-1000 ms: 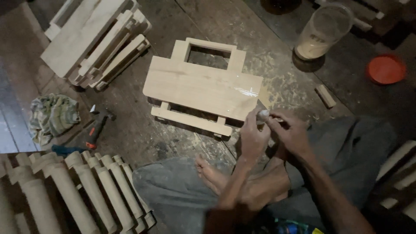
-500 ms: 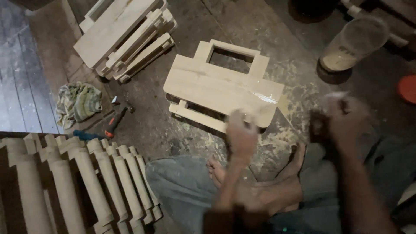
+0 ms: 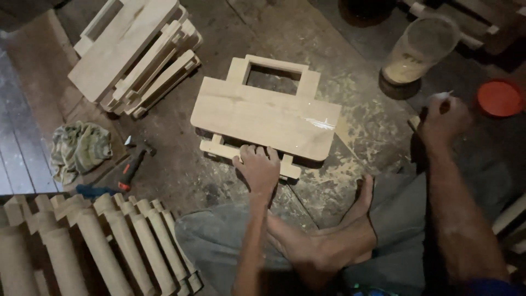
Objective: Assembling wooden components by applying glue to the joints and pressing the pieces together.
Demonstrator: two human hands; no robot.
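Left hand (image 3: 257,167) is now flat on the near edge of the wooden board (image 3: 266,118), fingers spread and pressing on the lower frame strip; half a second ago it was hovering above that edge, blurred mid-move. Right hand (image 3: 442,118) has swung out to the right, away from the board, closed into a fist around a small whitish thing (image 3: 442,96) poking out the top; can't tell what it is. A second ago both hands were together at the board's near right corner, so they've split apart since.

Board sits on the sawdusty floor (image 3: 361,126) in front of the crossed legs, handle cutout on its far side, a shiny wet-looking streak near its right end. Clear plastic jar (image 3: 419,49) with pale stuff in it stands beyond the right hand, red lid (image 3: 498,97) just right of the fist. Hammer (image 3: 134,161) and rag (image 3: 79,148) lie to the left, stacked boards (image 3: 131,52) top left, turned posts (image 3: 93,241) bottom left
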